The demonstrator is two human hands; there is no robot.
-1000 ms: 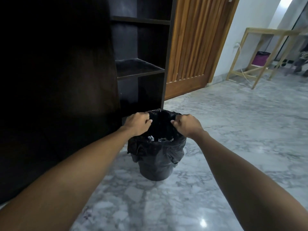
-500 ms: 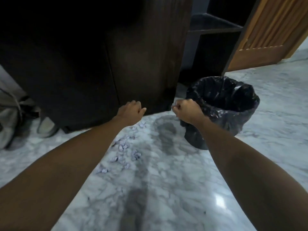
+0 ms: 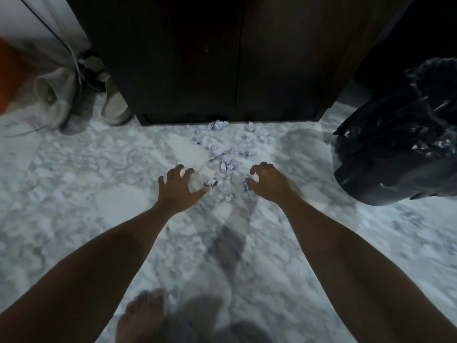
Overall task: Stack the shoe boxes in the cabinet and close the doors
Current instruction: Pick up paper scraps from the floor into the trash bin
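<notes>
Head view: our left hand (image 3: 179,188) reaches down with fingers spread, holding nothing; our right hand (image 3: 268,180) curls over crumpled paper scraps (image 3: 228,165), though we cannot tell if it grips any. Beyond stands the dark cabinet (image 3: 222,58), doors closed; a black bin bag (image 3: 400,139) sits right.

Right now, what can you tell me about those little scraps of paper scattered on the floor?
The paper scraps are small crumpled balls, pale bluish white, strewn loosely over the grey-veined marble floor. They run from the foot of the dark cabinet towards the person. Some lie singly, some in small clumps. The left hand, fingers spread, and the right hand, fingers curled, reach in at the near end of the scatter; whether either touches a scrap is unclear.
</notes>
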